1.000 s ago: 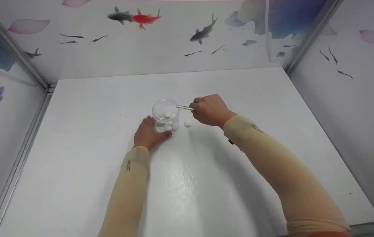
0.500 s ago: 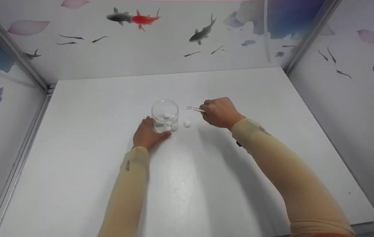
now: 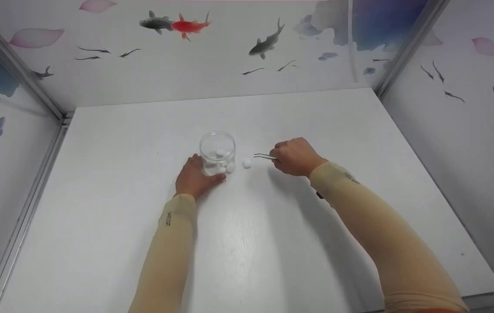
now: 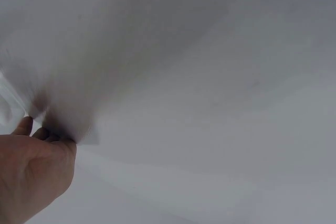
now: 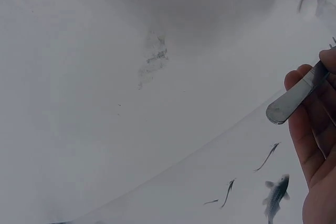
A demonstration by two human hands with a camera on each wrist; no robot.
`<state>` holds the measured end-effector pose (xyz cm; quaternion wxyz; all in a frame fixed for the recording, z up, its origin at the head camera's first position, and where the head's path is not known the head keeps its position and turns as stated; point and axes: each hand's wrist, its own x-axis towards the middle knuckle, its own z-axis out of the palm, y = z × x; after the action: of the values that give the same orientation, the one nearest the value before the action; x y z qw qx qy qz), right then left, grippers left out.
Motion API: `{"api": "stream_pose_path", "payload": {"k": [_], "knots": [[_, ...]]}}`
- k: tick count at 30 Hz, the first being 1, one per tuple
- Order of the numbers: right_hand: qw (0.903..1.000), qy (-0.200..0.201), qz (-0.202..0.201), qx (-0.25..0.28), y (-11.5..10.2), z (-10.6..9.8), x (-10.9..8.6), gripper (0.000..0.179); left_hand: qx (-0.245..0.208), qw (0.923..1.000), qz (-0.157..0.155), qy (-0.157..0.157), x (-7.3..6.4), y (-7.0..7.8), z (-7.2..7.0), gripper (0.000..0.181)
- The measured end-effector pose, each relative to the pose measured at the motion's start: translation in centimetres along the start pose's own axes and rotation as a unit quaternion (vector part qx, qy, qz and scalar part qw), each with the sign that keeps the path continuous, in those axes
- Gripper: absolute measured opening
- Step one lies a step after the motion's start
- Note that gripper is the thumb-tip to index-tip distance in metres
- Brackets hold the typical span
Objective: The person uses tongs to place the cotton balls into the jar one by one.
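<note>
A clear plastic jar (image 3: 217, 145) stands on the white table with several white cotton balls (image 3: 230, 167) inside. My left hand (image 3: 195, 178) grips the jar low on its near left side, thumb across the front. In the left wrist view, that hand (image 4: 37, 171) is at the left edge beside a sliver of the jar (image 4: 6, 103). Metal tweezers (image 3: 264, 156) are pinched in my right hand (image 3: 297, 156), tips pointing left with nothing between them. One loose cotton ball (image 3: 247, 163) lies right of the jar, just left of the tips. The right wrist view shows the tweezers' rounded end (image 5: 286, 106).
The white table (image 3: 121, 239) is bounded by a back panel (image 3: 221, 78) and side panels printed with fish and petals. Metal frame posts (image 3: 51, 100) stand at the corners. Grey smudges mark a surface in the right wrist view.
My right hand has moved the tweezers right, away from the jar's rim, then down toward the near side, level with the loose cotton ball. The left hand and jar stay in place.
</note>
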<state>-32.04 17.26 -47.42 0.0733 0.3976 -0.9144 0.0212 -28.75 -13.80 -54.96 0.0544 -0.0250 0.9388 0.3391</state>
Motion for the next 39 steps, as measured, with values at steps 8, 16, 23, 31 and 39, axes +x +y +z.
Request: {"api": "stream_pose_path", "payload": {"k": [8,16,23,31,39], "knots": [[0.9999,-0.008,-0.008,-0.003,-0.2,0.9,-0.4,0.007,-0.002,1.0,0.0,-0.003,0.0,0.1,0.1,0.105],[0.9998,-0.017,-0.002,0.009,-0.4,1.1,-0.2,0.008,0.004,1.0,0.005,0.001,0.0,0.0,0.0,0.104],[0.9992,-0.037,0.009,0.011,-0.5,1.1,0.2,0.01,0.001,1.0,0.002,0.001,0.0,-0.2,0.0,0.108],[0.9992,-0.04,0.007,0.004,-0.9,1.4,0.5,0.01,0.005,1.0,-0.007,-0.005,-0.2,0.2,-0.2,0.109],[0.9997,-0.021,-0.005,-0.009,-1.0,1.7,0.6,0.009,0.005,0.9999,-0.013,-0.005,0.0,-0.1,0.2,0.11]]}}
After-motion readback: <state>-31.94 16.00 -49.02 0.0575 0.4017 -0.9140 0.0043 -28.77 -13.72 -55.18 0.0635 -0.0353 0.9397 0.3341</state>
